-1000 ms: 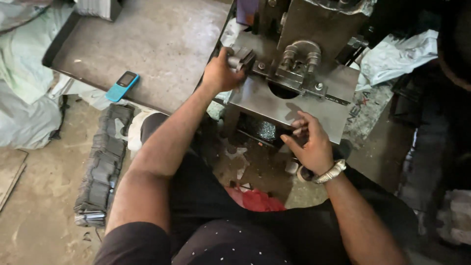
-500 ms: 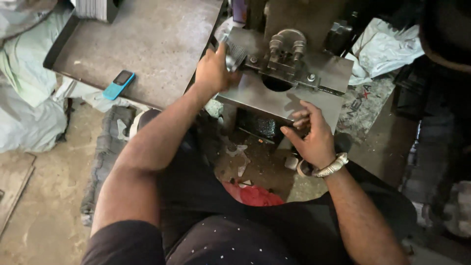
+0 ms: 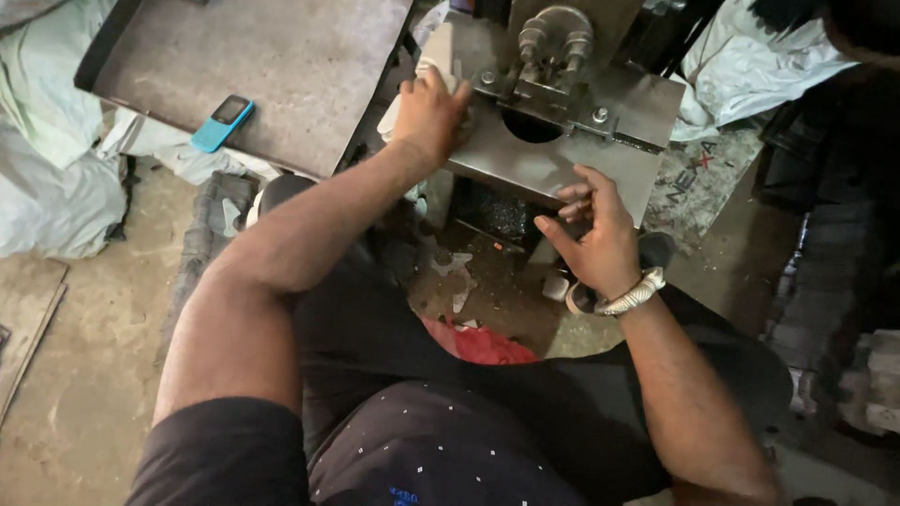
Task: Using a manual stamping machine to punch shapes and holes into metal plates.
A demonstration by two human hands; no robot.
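1. Your left hand lies on the far left corner of the grey metal press plate, fingers curled over a small pale piece at the plate's edge; how firmly you grip it cannot be told, since the hand covers most of it.
2. Your right hand is at the plate's near edge, fingers half bent and loosely spread, tips touching the edge. Whether anything sits between them cannot be told.
3. A metal bangle circles your right wrist, just below the plate.
4. The round hole in the plate sits between your two hands, with the bolted fitting right behind it.
5. Left of the plate lies a flat metal sheet, and a blue phone rests near its front edge, well apart from your left hand.
6. Below the plate, by your lap, a red cloth lies on the dirty floor.
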